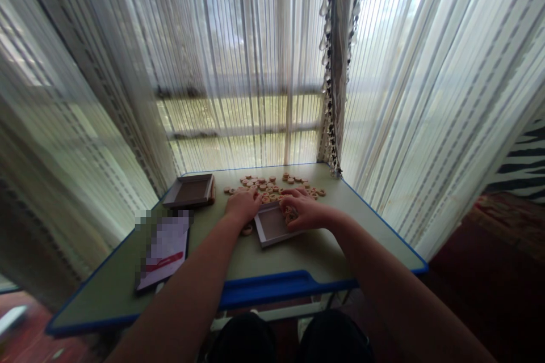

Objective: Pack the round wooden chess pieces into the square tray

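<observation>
From where I stand, the 2 bare hands are close together over the table (332, 249). The right hand (307, 212) has its fingers and thumb curved around a small clutch of round wooden discs (290, 215) at the right side of a shallow box (272, 224) — cupped, it seems, so that several stay together without slipping loose. The left hand (242, 204) is by the box's far left corner, fingers bent toward the pile; whether it pinches a disc or steadies the rim, I cannot tell.

The loose discs (255, 184) spread just beyond the box, probably to be within easy reach of both hands. Just 1 disc (247, 230) lies apart, near the left wrist. A second shallow box (187, 190) sits at the far left, and a tablet-like device (168, 249) lies nearer on that side — both perhaps placed there to leave the middle for handling.
</observation>
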Available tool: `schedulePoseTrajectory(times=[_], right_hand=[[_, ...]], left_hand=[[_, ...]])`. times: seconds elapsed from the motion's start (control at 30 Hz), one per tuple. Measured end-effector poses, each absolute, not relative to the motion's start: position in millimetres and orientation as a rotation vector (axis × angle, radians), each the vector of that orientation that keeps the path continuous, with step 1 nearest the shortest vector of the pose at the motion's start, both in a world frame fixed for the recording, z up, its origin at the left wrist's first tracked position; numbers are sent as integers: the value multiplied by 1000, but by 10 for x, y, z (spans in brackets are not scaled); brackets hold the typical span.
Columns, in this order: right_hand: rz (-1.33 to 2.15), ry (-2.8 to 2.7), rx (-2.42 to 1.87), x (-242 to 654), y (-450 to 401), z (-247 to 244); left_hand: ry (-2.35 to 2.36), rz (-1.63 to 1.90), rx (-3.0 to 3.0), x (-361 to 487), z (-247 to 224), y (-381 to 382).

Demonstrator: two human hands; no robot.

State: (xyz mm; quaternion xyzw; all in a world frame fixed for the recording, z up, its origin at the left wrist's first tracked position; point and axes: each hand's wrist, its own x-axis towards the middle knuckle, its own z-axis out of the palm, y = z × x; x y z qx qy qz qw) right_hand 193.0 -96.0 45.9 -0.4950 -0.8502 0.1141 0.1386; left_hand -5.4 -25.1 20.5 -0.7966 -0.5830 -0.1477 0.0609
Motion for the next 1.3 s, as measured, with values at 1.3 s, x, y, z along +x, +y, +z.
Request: schedulePoseTrajectory(times=[1.3], right_hand=[[-140, -1946, -1407, 2042, -753, 440]], left_hand=[[-1790, -409, -2434, -52, 238, -275]])
